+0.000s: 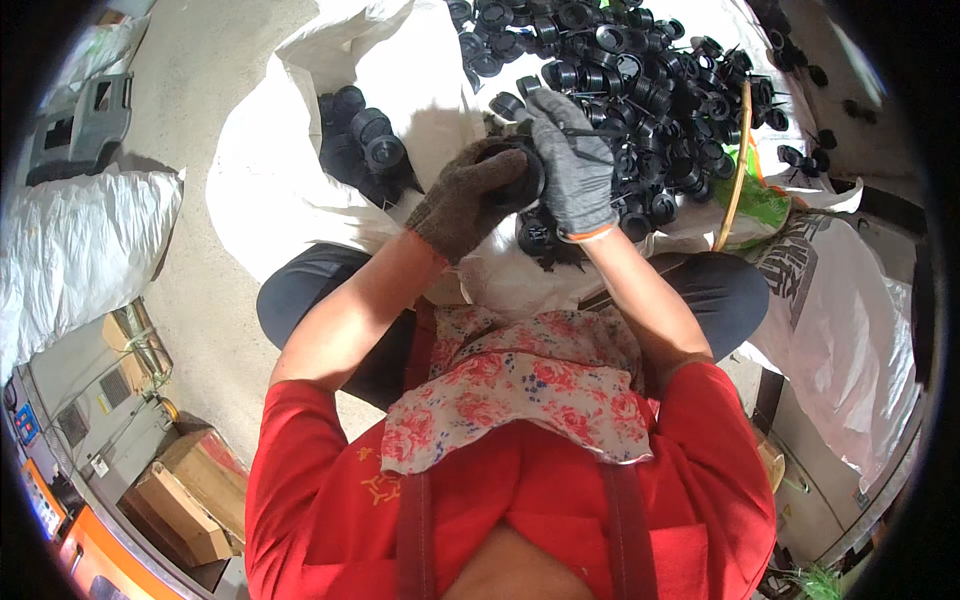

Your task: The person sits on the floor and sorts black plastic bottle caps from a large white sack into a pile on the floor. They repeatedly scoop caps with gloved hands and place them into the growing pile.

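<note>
My left hand, in a dark brown knit glove, is closed around a round black plastic part with a ring-like rim. Right beside it my right hand, in a grey glove with an orange cuff edge, has its fingers bent near a thin dark strip; its grip is partly hidden. A large heap of round black plastic parts lies beyond and to the right of my hands. To the left, an open white woven sack holds several more of these parts. Some sit just under my right wrist.
A thin wooden stick leans at the heap's right edge. White sacks lie at far left and right. A grey plastic piece stands upper left, a cardboard box lower left. Loose black parts lie at the right.
</note>
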`<state>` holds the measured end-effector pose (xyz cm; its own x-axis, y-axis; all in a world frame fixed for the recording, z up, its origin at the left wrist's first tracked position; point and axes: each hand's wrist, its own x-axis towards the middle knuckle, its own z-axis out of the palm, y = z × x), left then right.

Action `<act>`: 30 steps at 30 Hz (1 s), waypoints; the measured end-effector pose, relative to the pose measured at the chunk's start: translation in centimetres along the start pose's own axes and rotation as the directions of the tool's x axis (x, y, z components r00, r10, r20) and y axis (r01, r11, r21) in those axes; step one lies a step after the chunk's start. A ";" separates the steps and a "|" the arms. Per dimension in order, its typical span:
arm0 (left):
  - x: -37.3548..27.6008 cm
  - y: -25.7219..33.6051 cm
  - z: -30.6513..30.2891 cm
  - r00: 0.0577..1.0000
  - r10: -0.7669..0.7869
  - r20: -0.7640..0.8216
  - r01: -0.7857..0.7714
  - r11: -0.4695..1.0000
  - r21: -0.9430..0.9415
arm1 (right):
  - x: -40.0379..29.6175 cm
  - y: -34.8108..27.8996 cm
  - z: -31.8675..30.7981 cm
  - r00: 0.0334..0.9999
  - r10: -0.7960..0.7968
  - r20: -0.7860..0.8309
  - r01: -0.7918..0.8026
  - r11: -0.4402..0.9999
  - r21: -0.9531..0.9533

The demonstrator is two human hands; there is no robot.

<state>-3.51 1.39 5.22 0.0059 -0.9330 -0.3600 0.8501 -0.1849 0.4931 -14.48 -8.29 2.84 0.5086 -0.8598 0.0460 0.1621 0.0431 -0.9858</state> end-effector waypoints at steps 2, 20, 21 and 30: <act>0.5 -0.2 -0.7 0.969 0.236 -0.076 -0.149 0.800 0.581 | 0.6 2.8 -0.6 0.965 -0.255 0.051 0.260 0.929 -0.263; -0.2 2.4 -3.8 0.931 0.208 -0.300 -0.026 0.858 0.514 | 2.8 7.8 -5.7 0.974 0.153 0.168 0.088 0.431 -0.898; -0.2 1.9 -3.3 0.924 0.137 -0.357 0.029 0.906 0.422 | 1.3 6.0 -6.2 0.956 0.007 0.294 0.258 0.459 -0.850; 1.2 -2.0 -3.8 0.957 -0.254 -0.140 0.247 0.967 -0.067 | -4.2 -1.9 -6.9 0.500 -0.293 0.815 0.811 0.488 -0.322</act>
<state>-3.17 1.78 0.82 -0.1367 -0.8022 -0.5811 0.8583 -0.3888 0.3348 -22.72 -8.26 3.39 0.8960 -0.0282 0.4431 0.2189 -0.8401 -0.4962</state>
